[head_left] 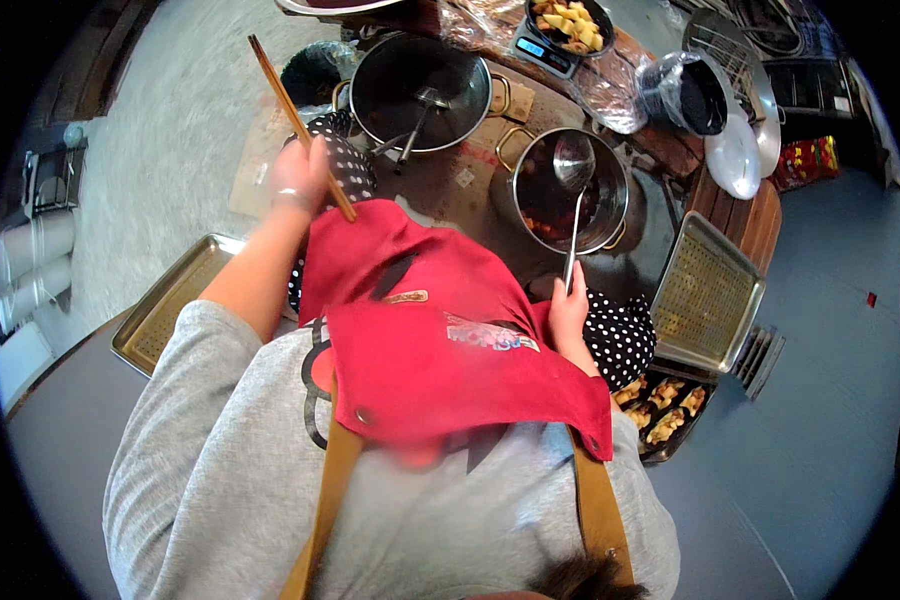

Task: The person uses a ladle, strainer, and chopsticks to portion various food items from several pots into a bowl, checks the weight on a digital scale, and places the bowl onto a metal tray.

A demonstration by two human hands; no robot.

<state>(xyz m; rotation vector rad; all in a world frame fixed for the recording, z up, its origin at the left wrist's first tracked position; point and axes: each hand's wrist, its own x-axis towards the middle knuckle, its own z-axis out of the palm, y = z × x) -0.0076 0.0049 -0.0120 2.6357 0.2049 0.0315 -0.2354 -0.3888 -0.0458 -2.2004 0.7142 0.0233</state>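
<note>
The left hand's (302,172) fingers are curled in on the chopsticks (278,88), which slant past the fist at both ends; the right hand's (570,308) fingers are gathered around the end of the ladle's (576,165) handle, though I cannot tell how each one lies; the ladle reaches away from the person over the small pot (504,200), its round bowl inside the rim outline; whether it touches the dark contents, I cannot tell.

Dotted cloth (618,335) lies beside the right hand, and the red apron (420,290) spreads between the forearms; left of the small pot stands the big pot (410,60), with a metal tool (433,98) across its rim; both have golden handles.

Farther out, a black bowl (608,30) of yellow chunks sits on a scale (545,55); a plastic-wrapped black container (700,95) and a white plate (735,160) are to its right; one perforated tray (705,290) is at the right, above a black tray (660,454) of golden pieces; another perforated tray (175,300) is near the left forearm.
</note>
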